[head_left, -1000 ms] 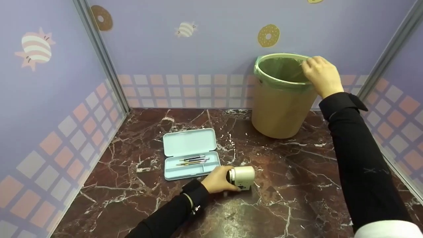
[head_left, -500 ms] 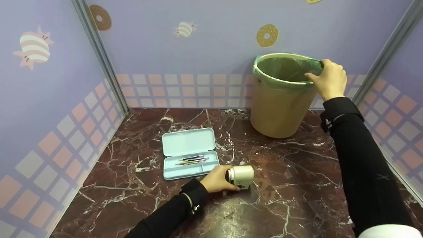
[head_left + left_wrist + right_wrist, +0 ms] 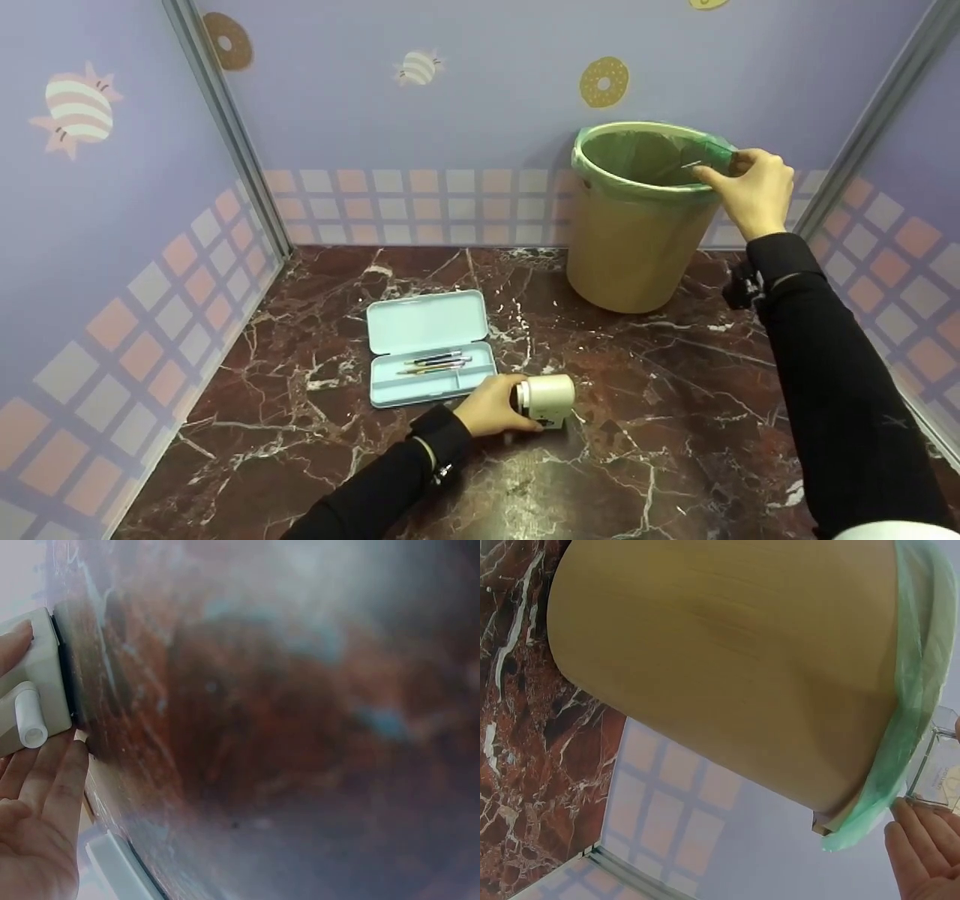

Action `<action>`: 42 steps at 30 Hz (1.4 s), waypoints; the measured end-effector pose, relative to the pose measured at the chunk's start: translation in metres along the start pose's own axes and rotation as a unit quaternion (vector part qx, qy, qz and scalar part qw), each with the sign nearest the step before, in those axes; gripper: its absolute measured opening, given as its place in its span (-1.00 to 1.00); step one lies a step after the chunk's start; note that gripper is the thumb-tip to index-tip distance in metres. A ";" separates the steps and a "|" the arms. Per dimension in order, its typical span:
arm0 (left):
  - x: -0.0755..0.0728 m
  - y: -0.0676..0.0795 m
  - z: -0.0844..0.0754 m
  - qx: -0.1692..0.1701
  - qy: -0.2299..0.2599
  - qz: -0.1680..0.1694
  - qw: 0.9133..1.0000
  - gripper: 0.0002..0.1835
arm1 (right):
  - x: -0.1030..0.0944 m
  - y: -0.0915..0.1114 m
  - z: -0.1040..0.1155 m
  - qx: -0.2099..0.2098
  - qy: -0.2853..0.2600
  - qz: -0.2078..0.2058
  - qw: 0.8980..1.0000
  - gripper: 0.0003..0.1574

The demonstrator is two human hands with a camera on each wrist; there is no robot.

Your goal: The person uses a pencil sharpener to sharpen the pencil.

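Note:
My left hand (image 3: 491,409) grips a cream crank pencil sharpener (image 3: 551,400) lying on its side on the table. In the left wrist view its white crank knob (image 3: 31,720) points outward, with fingers on both sides of the body. At the back right, my right hand (image 3: 761,193) pinches a clear plastic shavings drawer (image 3: 936,765) over the near right rim of a tan trash bin (image 3: 630,262). The drawer's contents cannot be made out. A green plastic liner (image 3: 907,712) folds over the bin's rim. The inside bottom of the bin is hidden.
Left of the sharpener, a light blue pencil case (image 3: 427,322) lies flat with its lid raised back. Several pencils (image 3: 435,364) rest in its upper compartment. Patterned panels (image 3: 420,135) enclose the dark red marbled table (image 3: 300,465) at the back and sides.
My right hand has turned at the wrist and shifted slightly right and down at the bin's rim, bringing the clear drawer into sight. My left hand and the sharpener have stayed in place.

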State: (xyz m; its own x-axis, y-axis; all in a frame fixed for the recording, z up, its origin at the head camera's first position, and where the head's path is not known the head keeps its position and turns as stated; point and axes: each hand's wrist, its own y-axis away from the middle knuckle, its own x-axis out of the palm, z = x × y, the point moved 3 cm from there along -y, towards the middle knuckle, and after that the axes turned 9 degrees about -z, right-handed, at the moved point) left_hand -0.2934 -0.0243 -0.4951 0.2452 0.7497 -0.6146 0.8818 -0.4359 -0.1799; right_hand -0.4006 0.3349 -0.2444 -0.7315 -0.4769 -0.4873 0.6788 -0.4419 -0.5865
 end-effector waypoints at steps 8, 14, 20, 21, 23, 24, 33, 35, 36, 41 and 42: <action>-0.001 0.000 -0.001 0.009 0.003 0.000 1.000 -0.42 | -0.008 0.007 0.001 -0.008 -0.066 0.014 0.998 -0.13; -0.003 0.001 -0.002 0.008 -0.006 -0.002 1.000 -0.43 | -0.018 0.026 0.002 -0.021 -0.125 0.031 0.991 -0.20; -0.003 0.002 -0.002 0.003 -0.009 -0.004 1.000 -0.42 | -0.025 0.059 0.000 -0.041 -0.164 0.087 0.982 -0.31; -0.003 0.002 -0.002 0.002 -0.010 -0.004 1.000 -0.42 | -0.025 0.067 -0.002 -0.048 -0.166 0.100 0.980 -0.32; -0.003 0.002 -0.002 0.001 -0.011 -0.004 1.000 -0.42 | -0.025 0.083 -0.005 -0.064 -0.168 0.126 0.976 -0.34; -0.003 0.002 -0.002 0.001 -0.012 -0.004 1.000 -0.42 | -0.025 0.091 -0.007 -0.068 -0.169 0.138 0.973 -0.35; -0.001 0.001 -0.001 0.005 -0.013 0.000 1.000 -0.40 | 0.000 0.162 -0.041 -0.078 -0.169 0.262 0.947 -0.36; -0.001 0.001 -0.001 0.007 -0.015 0.000 1.000 -0.40 | 0.007 0.177 -0.050 -0.068 -0.162 0.285 0.942 -0.35; -0.001 0.001 -0.001 0.007 -0.014 0.000 1.000 -0.40 | 0.010 0.185 -0.055 -0.065 -0.159 0.297 0.939 -0.34; -0.001 0.001 -0.001 0.005 -0.012 0.001 1.000 -0.41 | 0.029 0.220 -0.074 -0.044 -0.173 0.366 0.913 -0.29; -0.001 0.000 -0.001 0.005 -0.011 0.001 1.000 -0.40 | 0.032 0.226 -0.077 -0.044 -0.178 0.380 0.907 -0.27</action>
State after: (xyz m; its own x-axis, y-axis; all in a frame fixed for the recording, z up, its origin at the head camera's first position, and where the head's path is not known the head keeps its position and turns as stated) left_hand -0.2926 -0.0243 -0.4937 0.2379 0.7377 -0.6318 0.8770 -0.4428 -0.1867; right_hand -0.2751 0.2783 -0.4427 0.0225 -0.8402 -0.5418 0.9590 0.1713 -0.2258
